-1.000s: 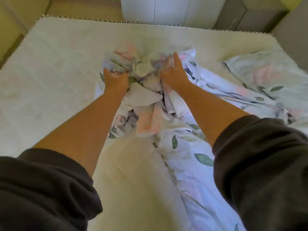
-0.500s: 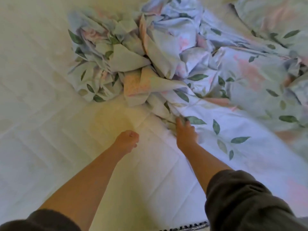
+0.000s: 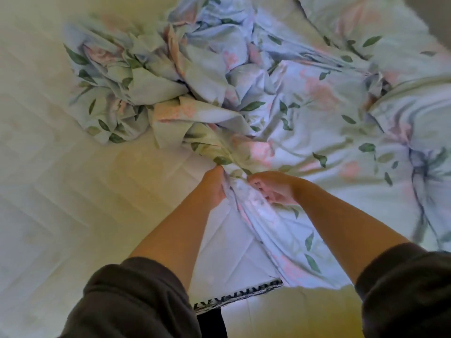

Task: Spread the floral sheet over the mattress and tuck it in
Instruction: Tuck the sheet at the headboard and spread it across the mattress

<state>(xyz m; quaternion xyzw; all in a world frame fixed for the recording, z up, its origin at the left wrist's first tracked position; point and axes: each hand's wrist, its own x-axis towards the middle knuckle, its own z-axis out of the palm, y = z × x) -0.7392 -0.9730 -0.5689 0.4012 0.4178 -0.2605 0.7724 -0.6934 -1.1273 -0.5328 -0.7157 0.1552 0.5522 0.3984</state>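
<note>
The mattress lies bare on its left. Near its front edge the left hand grips a gathered fold of the floral sheet, fingers curled; the right hand pinches the same fold. The sheet lies crumpled across the mattress's middle and right.

No legible txt, labels, brands or nos. Black-white trim on mattress edge, below left hand: pattern only, unreadable.

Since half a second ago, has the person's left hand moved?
Yes. The left hand left the bare mattress and went rightward to the floral sheet, whose bunched edge it now grips beside the right hand.
</note>
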